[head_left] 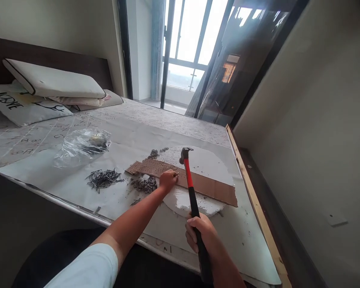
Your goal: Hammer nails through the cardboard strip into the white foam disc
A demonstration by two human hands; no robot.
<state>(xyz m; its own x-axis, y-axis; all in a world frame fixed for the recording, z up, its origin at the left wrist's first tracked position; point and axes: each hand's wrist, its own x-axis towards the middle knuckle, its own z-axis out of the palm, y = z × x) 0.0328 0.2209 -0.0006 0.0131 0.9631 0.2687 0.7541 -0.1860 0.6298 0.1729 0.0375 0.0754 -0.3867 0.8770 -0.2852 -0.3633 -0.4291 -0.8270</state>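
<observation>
My right hand (202,232) is wrapped around the black grip of a claw hammer (189,176) with a red and black handle, its head raised above a brown board (210,187). The board lies flat across a white foam disc (204,158), and its left part is dotted with many small holes. On the board rests my left hand (168,179), fingers pinched together on what looks like a nail, mostly hidden by the fingers. Left of that hand is a heap of loose nails (104,178). Grey crumbly pieces (147,185) lie against the board's near edge.
A clear plastic bag (82,144) with dark contents sits at the left on the sheet-covered bed (129,130). Pillows (57,80) are stacked by the headboard. A wooden rail (252,192) runs along the right edge, near the wall. Glass doors stand behind.
</observation>
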